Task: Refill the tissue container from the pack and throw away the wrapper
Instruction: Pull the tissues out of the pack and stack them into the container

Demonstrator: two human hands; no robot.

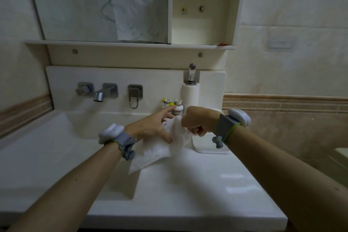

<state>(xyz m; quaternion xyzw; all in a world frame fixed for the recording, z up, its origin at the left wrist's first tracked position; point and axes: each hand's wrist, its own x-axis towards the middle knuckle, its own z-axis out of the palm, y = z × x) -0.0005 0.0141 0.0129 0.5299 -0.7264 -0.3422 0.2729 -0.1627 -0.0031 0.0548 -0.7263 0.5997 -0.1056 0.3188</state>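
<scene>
A white tissue pack (156,151) in its thin wrapper is held above the counter, its lower corner hanging over the sink's edge. My left hand (150,128) presses on the pack's top from the left with fingers spread. My right hand (199,120) is a closed fist gripping the pack's upper right end. A white rectangular tissue container (209,147) sits on the counter just behind and under my right hand, mostly hidden. What is inside the container cannot be seen.
The sink basin (47,147) lies to the left, with a wall-mounted tap (99,95) and handles above it. Two small bottles (178,108) and a white soap dispenser (190,94) stand at the back wall. The white counter (207,194) spreads below, with a shelf and open cabinet (205,5) above.
</scene>
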